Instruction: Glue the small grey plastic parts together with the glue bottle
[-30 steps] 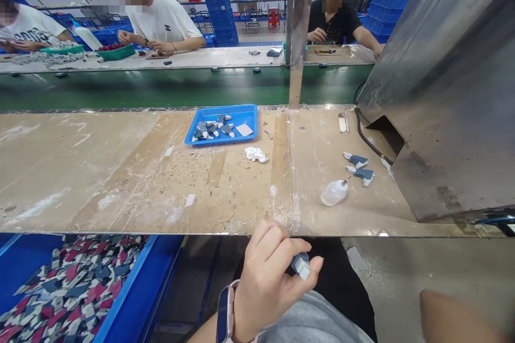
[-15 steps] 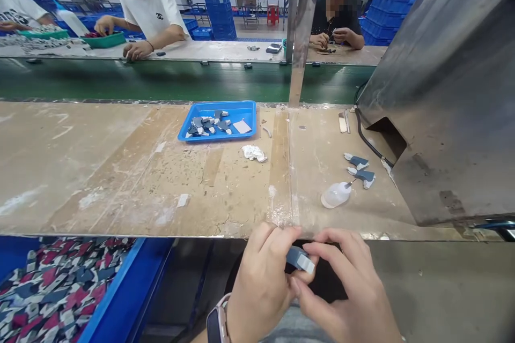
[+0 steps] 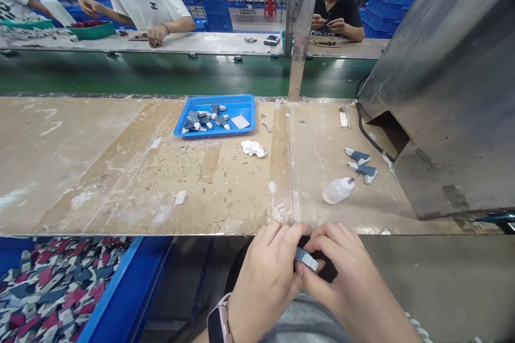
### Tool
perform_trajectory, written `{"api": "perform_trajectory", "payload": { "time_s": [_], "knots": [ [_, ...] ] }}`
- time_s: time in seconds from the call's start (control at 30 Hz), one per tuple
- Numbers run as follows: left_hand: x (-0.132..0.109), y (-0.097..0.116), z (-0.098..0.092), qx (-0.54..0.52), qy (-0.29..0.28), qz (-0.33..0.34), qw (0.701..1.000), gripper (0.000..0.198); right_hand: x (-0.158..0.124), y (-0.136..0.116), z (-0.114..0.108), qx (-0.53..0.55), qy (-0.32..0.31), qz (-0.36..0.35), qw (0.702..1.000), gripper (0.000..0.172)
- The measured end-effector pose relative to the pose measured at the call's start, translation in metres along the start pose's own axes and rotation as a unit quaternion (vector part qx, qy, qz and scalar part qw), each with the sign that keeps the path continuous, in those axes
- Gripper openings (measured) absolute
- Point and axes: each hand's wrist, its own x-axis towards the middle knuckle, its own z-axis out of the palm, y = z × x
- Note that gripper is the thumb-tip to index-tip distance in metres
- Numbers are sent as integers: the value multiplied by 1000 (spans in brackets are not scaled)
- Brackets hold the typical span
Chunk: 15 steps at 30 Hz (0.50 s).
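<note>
Just past the table's near edge, my left hand [image 3: 270, 273] is closed around a small blue-grey and white moulded piece [image 3: 306, 259]. My right hand [image 3: 341, 268] pinches the same piece from the other side, thumb and fingers at its white end. Much of the piece is hidden by my fingers. Beyond my right hand, a white squeeze bottle with a thin nozzle [image 3: 338, 191] lies on its side. Two similar blue-grey and white pieces [image 3: 364, 170] rest behind it.
A blue tray [image 3: 250, 128] holds several such pieces and a white card. Crumpled white tissue [image 3: 253, 148] lies nearby. A blue bin [image 3: 132, 278] full of pieces stands lower left. A metal housing [image 3: 434, 118] rises at right, and a green conveyor [image 3: 161, 75] crosses behind. People work opposite.
My right fingers have closed in from spread to a pinch on the piece. The view has tilted slightly. Across the conveyor, a person's hand has lifted off the green basket.
</note>
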Motion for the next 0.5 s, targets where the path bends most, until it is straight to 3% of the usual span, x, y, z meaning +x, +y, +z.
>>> {"api": "perform_trajectory", "payload": {
  "time_s": [0.13,0.27,0.37,0.43,0.5],
  "knots": [
    [2,0,-3,-32,-19,-19,999,29,2,7,-1,25,20,-39,999,7],
    [-2,6,-1,-54,56,-51,996,35,1,5,7,211,23,-43,976,18],
    [-4,9,-5,-60,79,-73,992,38,-1,3,13,365,6,3,931,23],
    [-3,7,-15,-112,30,-78,990,40,-3,5,14,461,3,65,885,21],
    [0,3,-27,-177,-15,-77,981,55,-4,9,15,562,-37,104,820,26]
  ]
}}
